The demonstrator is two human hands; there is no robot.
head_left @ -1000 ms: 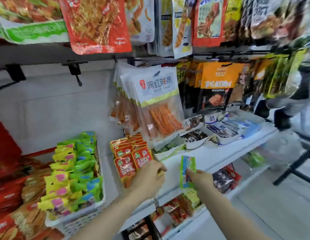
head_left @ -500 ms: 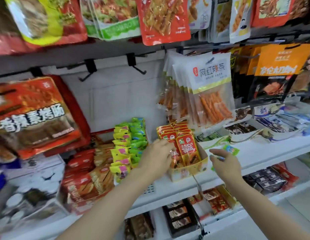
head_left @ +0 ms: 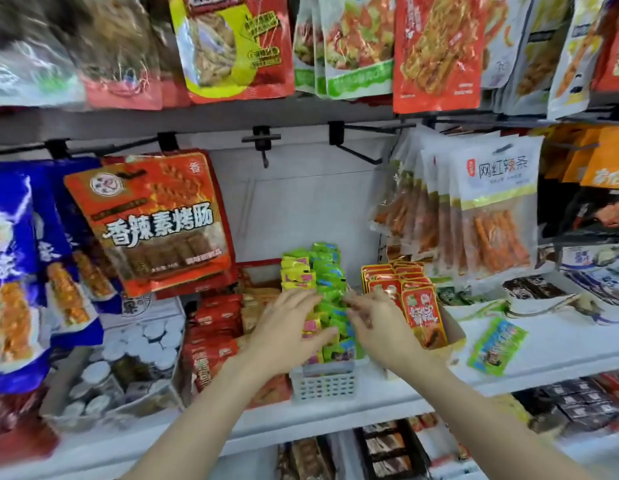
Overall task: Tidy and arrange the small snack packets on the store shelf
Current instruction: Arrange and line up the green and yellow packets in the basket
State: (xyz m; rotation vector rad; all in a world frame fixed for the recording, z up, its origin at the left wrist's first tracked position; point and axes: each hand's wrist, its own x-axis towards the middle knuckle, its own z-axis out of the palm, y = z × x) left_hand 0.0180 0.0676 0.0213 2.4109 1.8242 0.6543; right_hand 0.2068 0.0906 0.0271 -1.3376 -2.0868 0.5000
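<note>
A white slotted basket (head_left: 323,384) on the white shelf (head_left: 529,355) holds rows of small green and yellow snack packets (head_left: 322,271). My left hand (head_left: 287,330) lies against the left side of these packets, fingers spread and thumb touching them. My right hand (head_left: 377,327) reaches into the right side of the rows, fingertips among the green packets; what they hold is blurred. One loose green packet (head_left: 496,346) lies flat on the shelf to the right. A cardboard box of red packets (head_left: 422,310) stands just right of the basket.
Large snack bags hang on hooks above, among them an orange-red bag (head_left: 152,220) at left and white bags of orange sticks (head_left: 491,206) at right. Red packets (head_left: 214,327) and a box of round lids (head_left: 128,368) sit left of the basket. Open trays (head_left: 543,296) line the right.
Both hands moved left from the red-packet box to the green and yellow packets in the basket. The green packet my right hand held now lies on the shelf. The view swung left.
</note>
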